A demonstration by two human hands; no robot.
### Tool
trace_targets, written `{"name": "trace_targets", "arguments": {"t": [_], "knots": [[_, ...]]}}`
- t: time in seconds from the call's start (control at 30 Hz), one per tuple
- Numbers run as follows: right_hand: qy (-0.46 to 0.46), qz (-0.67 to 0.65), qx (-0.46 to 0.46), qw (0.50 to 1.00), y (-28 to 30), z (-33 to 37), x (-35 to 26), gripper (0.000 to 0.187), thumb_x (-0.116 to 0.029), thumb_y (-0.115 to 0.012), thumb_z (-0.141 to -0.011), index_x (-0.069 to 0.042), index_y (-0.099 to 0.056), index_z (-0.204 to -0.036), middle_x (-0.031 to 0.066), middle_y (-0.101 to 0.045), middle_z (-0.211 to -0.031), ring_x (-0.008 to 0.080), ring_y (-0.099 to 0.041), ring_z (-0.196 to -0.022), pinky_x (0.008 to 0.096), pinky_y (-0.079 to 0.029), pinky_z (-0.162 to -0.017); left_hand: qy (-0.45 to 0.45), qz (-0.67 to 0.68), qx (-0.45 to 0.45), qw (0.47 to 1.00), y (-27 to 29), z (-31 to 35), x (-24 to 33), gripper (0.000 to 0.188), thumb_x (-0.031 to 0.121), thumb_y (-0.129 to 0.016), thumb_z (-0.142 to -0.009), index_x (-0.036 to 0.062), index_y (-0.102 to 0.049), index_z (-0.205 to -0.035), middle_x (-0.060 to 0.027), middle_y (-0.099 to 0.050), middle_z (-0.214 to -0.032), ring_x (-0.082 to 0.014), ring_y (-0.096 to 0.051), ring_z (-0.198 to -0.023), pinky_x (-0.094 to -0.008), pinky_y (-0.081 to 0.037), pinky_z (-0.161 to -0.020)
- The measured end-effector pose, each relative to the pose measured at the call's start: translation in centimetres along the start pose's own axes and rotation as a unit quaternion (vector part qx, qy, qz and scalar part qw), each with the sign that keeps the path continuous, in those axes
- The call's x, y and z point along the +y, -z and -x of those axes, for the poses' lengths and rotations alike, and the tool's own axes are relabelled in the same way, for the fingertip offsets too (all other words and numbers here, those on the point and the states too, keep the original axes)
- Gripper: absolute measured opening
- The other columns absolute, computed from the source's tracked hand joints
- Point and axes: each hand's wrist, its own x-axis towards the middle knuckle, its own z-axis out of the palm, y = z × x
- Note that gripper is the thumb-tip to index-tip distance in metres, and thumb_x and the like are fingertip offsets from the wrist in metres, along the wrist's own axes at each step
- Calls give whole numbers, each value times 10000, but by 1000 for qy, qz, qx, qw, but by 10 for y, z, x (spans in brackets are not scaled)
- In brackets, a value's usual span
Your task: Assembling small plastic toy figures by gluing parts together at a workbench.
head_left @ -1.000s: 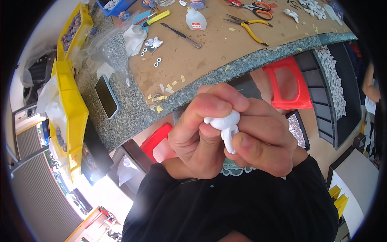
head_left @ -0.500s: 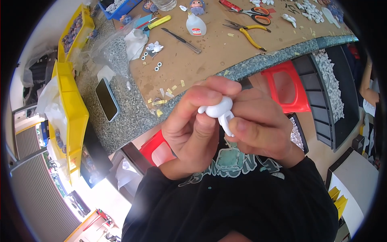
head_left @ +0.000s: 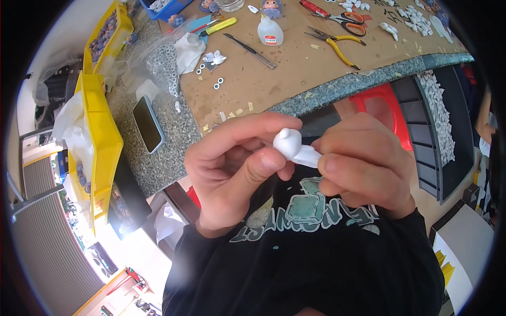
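Head view: the white figurine part (head_left: 288, 144) sits just toward 2 o'clock from the middle, with the bench (head_left: 138, 173) toward 12 o'clock. The right hand's (head_left: 366, 162) grip is clamped on its narrow end; the left hand's (head_left: 226, 171) grip curls around the rounded end, how firmly I cannot tell. Probably light, stiff, slightly slippery; the rounded end seems the sturdier hold
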Motion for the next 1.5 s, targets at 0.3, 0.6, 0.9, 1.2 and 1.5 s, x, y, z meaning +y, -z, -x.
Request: {"name": "trace_targets", "arguments": {"t": [0.3,0.6,0.9,1.2,1.5], "knots": [[-67,-48,42,996,-7,4,0,307,-136,-694,-840,24,-553,-1061,136,-591,-863,175,-556,-642,299,-423,-568,-94,14,24,995,-10,4,-18,340,42,-600,-891,-66,-523,-1204,-166,-620,-957,-189,-617,-773,-285,-511,-708],[-97,-113,83,985,-17,15,-14,288,-18,-704,-803,61,-543,-1027,178,-589,-873,178,-535,-601,269,-397,-482,-167,-133,-4,977,-4,4,-27,345,136,-662,-860,-66,-584,-1129,-183,-650,-898,-201,-623,-730,-293,-499,-641],[-77,-131,94,984,-19,18,-17,298,-15,-703,-803,67,-529,-1031,182,-586,-870,188,-533,-597,287,-409,-477,-217,-73,-1,973,-12,4,-37,367,167,-662,-866,-79,-566,-1122,-189,-644,-859,-220,-625,-711,-313,-491,-613],[-64,-123,115,984,-19,17,-17,293,-16,-701,-804,66,-532,-1028,182,-592,-865,193,-540,-583,280,-408,-464,-236,-55,13,970,-18,4,-38,326,125,-618,-899,-75,-532,-1141,-192,-622,-824,-233,-629,-723,-310,-489,-609],[-61,-126,140,980,-22,17,-16,300,-31,-718,-796,68,-543,-1019,178,-591,-869,192,-538,-581,280,-416,-461,-236,-89,-14,968,-11,2,-38,351,155,-626,-894,-71,-537,-1149,-204,-632,-857,-231,-613,-699,-315,-477,-593]]}}
